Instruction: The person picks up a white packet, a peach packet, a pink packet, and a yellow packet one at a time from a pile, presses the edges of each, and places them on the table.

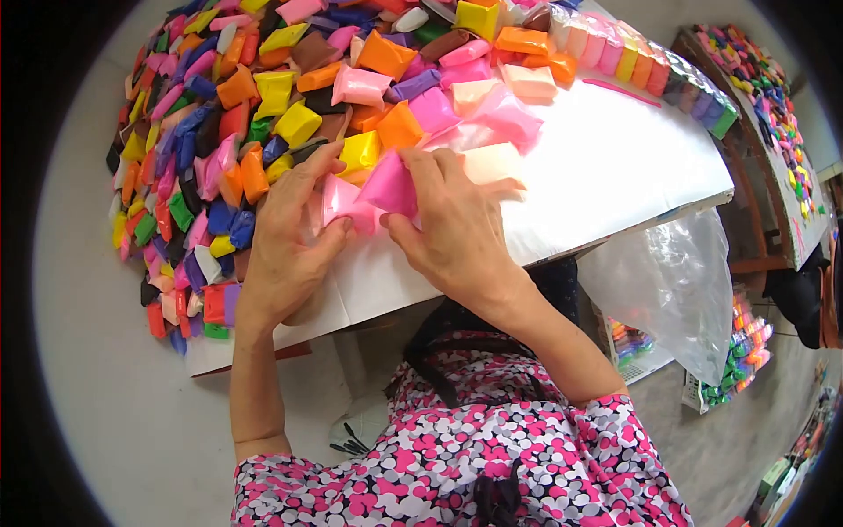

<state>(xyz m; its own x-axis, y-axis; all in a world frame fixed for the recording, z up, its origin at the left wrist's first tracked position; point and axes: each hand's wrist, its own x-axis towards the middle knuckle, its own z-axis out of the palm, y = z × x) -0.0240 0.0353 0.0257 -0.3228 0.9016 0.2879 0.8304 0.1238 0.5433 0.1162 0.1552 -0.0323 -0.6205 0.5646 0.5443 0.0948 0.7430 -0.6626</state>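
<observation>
My left hand (294, 237) is closed on a light pink packet (344, 202), thumb at its near side and fingers at its far side. Against that packet stands a magenta packet (389, 184), gripped between the thumb and fingers of my right hand (461, 228). Both packets are small, soft and wrapped in shiny film. Just beyond the hands lie a yellow packet (359, 153) and an orange packet (400, 126). A pale peach packet (493, 167) rests by my right fingers, partly behind them, with a glossy pink packet (505, 116) farther back.
A large heap of coloured packets (219, 167) covers the left and back of the white tabletop (615, 167). Rows of packets in clear film (650, 66) line the back right edge. A clear plastic bag (672, 281) hangs off the near edge, and another packet-covered table (764, 114) stands right.
</observation>
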